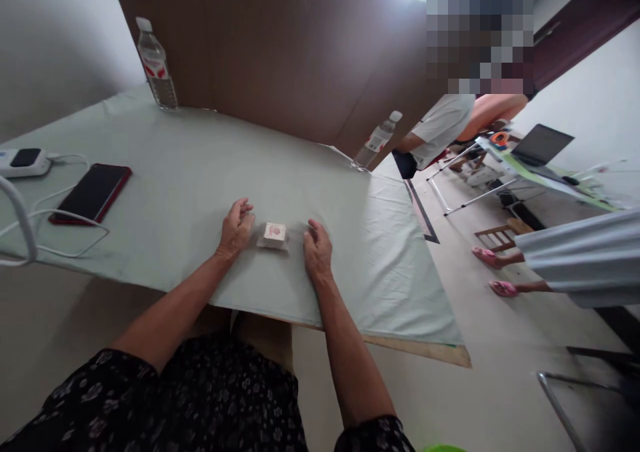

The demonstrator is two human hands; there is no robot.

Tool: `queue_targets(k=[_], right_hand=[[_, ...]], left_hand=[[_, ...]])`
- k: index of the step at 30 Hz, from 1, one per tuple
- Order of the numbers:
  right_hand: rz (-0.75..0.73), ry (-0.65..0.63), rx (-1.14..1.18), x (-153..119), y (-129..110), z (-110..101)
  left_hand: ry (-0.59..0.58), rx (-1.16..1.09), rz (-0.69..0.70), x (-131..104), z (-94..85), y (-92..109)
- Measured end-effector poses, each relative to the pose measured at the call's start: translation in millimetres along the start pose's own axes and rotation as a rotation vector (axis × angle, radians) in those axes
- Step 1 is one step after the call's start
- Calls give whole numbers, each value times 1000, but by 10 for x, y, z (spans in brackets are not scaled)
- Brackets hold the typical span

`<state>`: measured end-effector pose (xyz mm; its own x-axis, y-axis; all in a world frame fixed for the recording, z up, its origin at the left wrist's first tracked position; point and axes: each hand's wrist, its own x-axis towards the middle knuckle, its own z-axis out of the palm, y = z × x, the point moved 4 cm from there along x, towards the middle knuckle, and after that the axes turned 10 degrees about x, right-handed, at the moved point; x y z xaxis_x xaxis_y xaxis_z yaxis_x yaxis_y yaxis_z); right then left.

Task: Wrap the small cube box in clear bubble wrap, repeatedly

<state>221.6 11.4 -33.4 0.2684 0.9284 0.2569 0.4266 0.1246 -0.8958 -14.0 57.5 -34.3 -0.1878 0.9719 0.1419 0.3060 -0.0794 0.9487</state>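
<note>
A small pale block with a reddish printed mark (275, 232) sits on the cloth-covered table, with a clear plastic wrapper or tray (273, 247) around its base; I cannot tell which. To the left of it rests my left hand (237, 228), fingers loosely curved and apart, holding nothing. My right hand (318, 247) is on its other side, edge down on the cloth, thumb and fingers apart. Neither hand touches the block.
Water bottles stand at the back left (158, 65) and back right (379, 139), along a brown panel (260, 52). A phone (93, 193), white cable and power strip (24, 162) lie left. Beyond are a seated person, a laptop table (545, 165) and another person standing.
</note>
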Motion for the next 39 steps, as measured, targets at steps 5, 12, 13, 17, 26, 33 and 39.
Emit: queue_targets(k=[5, 12, 13, 17, 26, 33, 39], right_hand=[[-49, -107, -450, -37, -98, 123], [240, -62, -848, 15, 158, -803], [348, 25, -878, -9, 234, -1069], [530, 193, -920, -189, 430, -1890], [668, 373, -959, -426, 689, -2490], [696, 419, -974, -545, 708, -2646], [678, 445, -961, -529, 711, -2646]], left_hand=[[20, 66, 65, 19, 27, -30], [12, 124, 77, 43, 26, -57], [10, 133, 86, 43, 25, -55], [14, 148, 97, 38, 18, -57], [19, 137, 98, 54, 17, -82], [-1, 108, 103, 62, 20, -60], [-1, 115, 93, 63, 11, -22]])
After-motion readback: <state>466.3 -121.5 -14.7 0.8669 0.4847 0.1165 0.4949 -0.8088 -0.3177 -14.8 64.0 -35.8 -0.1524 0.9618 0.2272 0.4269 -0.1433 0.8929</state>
